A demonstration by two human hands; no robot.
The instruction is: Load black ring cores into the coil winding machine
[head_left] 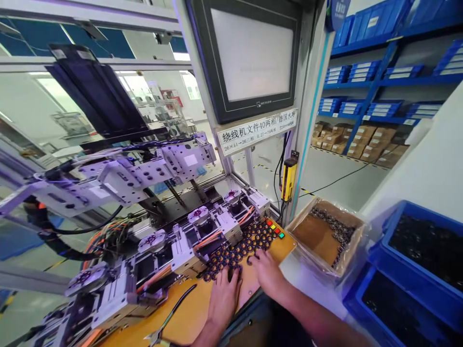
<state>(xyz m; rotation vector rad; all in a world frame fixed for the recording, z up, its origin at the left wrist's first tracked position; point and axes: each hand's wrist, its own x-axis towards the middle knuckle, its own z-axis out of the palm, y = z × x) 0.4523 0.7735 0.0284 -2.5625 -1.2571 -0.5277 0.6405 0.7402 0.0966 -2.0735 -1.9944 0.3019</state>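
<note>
Both of my hands rest on a yellow board in front of a winding machine. My left hand lies flat, its fingers stretched onto a cluster of several small round dark parts laid out on the board. My right hand sits just to the right, fingers curled down onto the same cluster, fingertips touching the parts. Whether it pinches one I cannot make out. Four round winding stations stand in a diagonal row behind the parts.
Coloured buttons sit at the board's far corner. A cardboard box with dark parts stands to the right, then blue bins. Pliers lie on the board at left. A screen hangs above; blue shelving beyond.
</note>
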